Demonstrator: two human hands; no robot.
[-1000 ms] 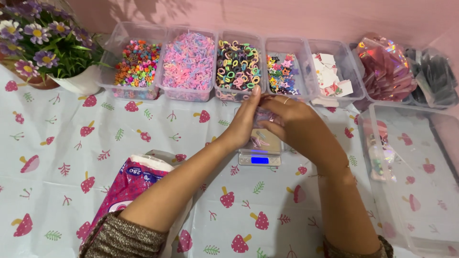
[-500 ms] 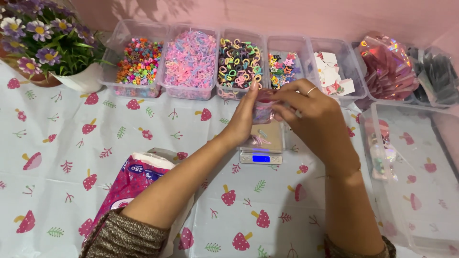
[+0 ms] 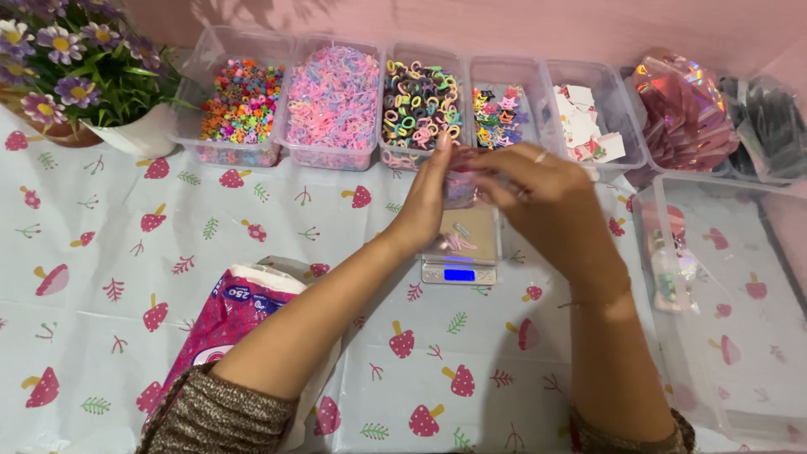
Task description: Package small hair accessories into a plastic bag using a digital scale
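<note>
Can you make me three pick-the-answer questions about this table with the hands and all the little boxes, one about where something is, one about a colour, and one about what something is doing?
1. Where is the flowerpot?
A. far left corner
B. on the scale
C. inside a box

2. What colour is the lit screen on the scale?
A. red
B. blue
C. green

3. What are the hands doing?
A. resting flat on the tablecloth
B. held together above the scale
C. lifting the flowerpot

Answers:
1. A, it stands at the far left beside the first box of beads.
2. B, the small screen on its front glows blue.
3. B, the left hand and right hand meet over the scale, pinching something small that I cannot make out.
</note>
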